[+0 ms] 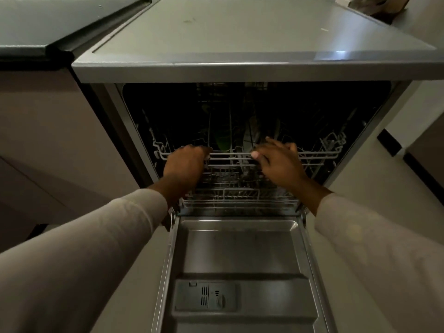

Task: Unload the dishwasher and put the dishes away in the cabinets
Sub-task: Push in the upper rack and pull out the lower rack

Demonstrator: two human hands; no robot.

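Here, open dishwasher [240,73], grey wire rack [314,153].

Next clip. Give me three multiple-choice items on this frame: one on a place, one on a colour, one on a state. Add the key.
1. Where are the left hand and right hand?
A) on the upper rack, at its front rail
B) on the countertop
C) on the floor

2. What colour are the sleeves?
A) red
B) pale cream
C) black

3. How is the dishwasher door?
A) closed
B) half raised
C) folded down, open

Key:
1. A, both hands are on the rack's front rail.
2. B, both forearms are in light cream fabric.
3. C, the door lies flat with its inner face up.
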